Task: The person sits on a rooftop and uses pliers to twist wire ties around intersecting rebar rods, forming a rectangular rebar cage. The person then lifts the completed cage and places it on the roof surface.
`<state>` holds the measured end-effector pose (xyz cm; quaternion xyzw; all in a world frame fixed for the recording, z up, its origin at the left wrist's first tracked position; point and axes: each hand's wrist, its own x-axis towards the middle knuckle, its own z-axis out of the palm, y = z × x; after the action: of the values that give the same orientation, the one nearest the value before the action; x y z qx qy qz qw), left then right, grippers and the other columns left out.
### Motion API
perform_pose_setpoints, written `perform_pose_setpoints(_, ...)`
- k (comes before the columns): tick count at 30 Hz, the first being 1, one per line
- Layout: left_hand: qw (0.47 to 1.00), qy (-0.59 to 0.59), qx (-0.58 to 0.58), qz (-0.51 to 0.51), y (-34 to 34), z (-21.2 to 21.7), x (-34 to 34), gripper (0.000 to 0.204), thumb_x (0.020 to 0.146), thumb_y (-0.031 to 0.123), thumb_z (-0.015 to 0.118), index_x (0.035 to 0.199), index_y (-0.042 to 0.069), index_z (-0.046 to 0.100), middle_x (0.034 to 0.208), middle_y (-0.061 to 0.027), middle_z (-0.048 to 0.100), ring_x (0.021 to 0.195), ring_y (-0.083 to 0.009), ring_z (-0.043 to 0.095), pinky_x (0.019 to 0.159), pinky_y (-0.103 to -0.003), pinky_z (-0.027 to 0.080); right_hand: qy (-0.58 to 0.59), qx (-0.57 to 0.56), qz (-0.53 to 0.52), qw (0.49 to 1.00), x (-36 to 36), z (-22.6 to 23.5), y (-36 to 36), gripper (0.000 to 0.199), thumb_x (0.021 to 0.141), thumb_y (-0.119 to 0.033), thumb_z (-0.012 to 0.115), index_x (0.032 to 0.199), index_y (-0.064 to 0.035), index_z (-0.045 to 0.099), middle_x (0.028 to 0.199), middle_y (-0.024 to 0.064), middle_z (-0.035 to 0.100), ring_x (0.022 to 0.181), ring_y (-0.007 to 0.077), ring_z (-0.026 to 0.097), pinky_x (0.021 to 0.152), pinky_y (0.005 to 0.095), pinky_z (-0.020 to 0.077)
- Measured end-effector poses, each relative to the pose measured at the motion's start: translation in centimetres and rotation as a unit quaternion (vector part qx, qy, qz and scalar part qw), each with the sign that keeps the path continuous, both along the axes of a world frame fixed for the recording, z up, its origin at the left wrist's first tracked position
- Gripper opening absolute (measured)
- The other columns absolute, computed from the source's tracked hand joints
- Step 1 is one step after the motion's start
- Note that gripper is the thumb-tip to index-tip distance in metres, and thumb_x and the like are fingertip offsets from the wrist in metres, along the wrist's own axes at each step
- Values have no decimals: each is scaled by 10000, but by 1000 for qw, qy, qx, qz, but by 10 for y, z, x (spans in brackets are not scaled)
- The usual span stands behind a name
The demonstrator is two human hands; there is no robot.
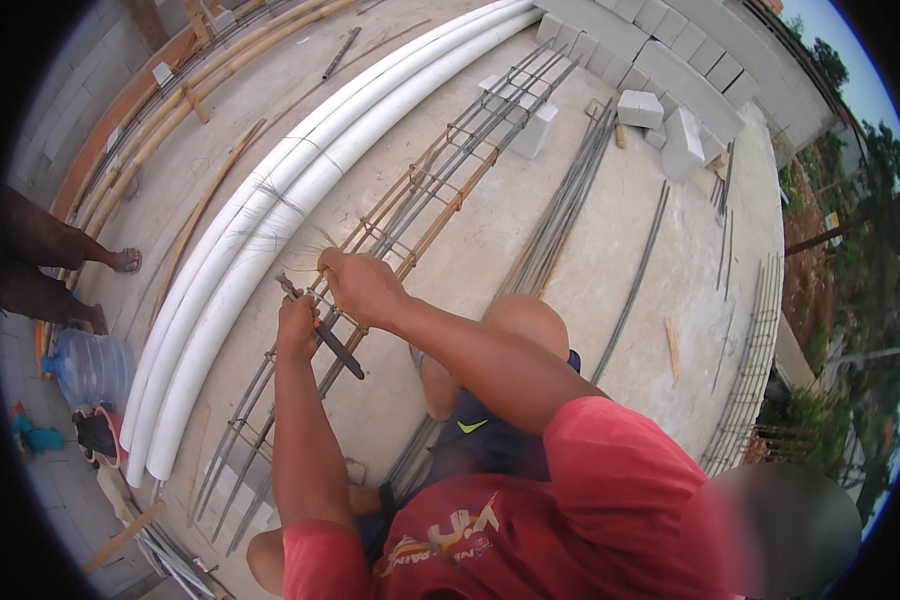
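My left hand is closed round a pair of pincers; their jaws stick up above the fist and the dark handles slant down to the right. Just beside it, my right hand is closed, with thin tie wires fanning out past its fingers. Both hands are over a long rebar cage of straight steel bars and rusty square stirrups. The exact spot where the wire meets the cage is hidden by my fingers.
Long white pipes curve along the left. Loose rebar lies to the right, with pale blocks beyond. Another person's legs stand at far left, near a blue water jug. Steel mesh runs along the right edge.
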<state>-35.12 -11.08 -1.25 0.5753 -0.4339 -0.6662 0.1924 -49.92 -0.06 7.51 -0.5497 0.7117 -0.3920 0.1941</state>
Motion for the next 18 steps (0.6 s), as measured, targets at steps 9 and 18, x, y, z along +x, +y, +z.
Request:
perform_pose_setpoints(9, 849, -95, -439, -279, 38, 119, 44, 260, 946, 208, 575, 1131, 52, 671, 1266, -169, 560, 1207, -324, 507, 1014, -389, 402, 0, 80, 178, 981, -21, 27, 18, 228, 924, -172, 532, 1041, -45, 681, 939, 192, 685, 875, 365, 656, 770, 441, 504)
perform_pose_setpoints(18, 764, -181, -495, -372, 71, 194, 114, 180, 922, 201, 612, 957, 41, 687, 885, -140, 651, 851, -318, 622, 764, -402, 488, -221, 124, 258, 932, 0, 49, 10, 261, 925, -224, 602, 1074, -26, 686, 760, 73, 627, 729, 156, 586, 611, 325, 481)
